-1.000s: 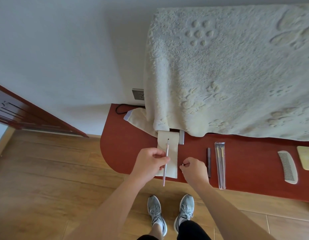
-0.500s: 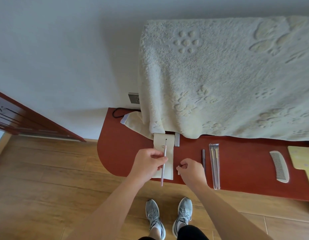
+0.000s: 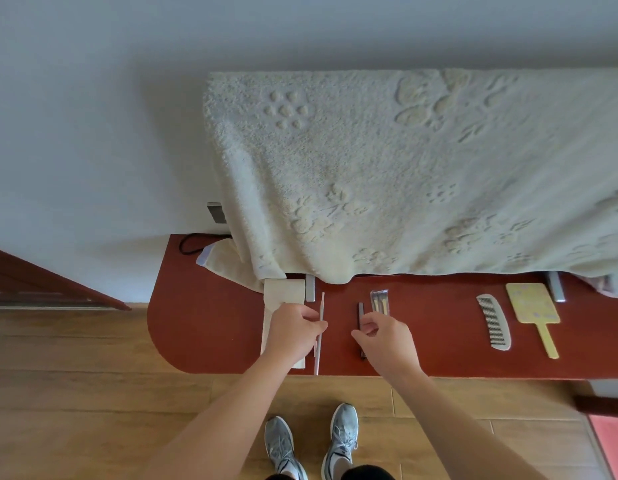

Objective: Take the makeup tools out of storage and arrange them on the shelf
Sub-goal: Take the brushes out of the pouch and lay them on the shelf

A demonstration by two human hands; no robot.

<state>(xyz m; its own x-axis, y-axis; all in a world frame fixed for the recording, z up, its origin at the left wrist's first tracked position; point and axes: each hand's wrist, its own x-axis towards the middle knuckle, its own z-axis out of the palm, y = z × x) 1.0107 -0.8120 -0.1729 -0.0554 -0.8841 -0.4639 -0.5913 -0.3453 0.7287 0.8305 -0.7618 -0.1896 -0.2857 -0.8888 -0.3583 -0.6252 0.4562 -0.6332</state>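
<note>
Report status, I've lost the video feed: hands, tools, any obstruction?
Left hand pinching thin brush over shelf. Right hand empty, half-curled beside dark pencil. Nothing blocking.

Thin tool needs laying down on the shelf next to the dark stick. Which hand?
Left. The left hand pinches the thin tool, over the shelf, in the gap beside the dark stick. The right hand looks empty, over the stick.

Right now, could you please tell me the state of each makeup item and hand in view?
Thin brush: pinched in left hand.
Right hand: empty, curled above shelf.
Dark pencil: flat.
Clear brush packet: flat.
Comb: flat.
Hand mirror: flat.
Cream pouch: flat.
</note>
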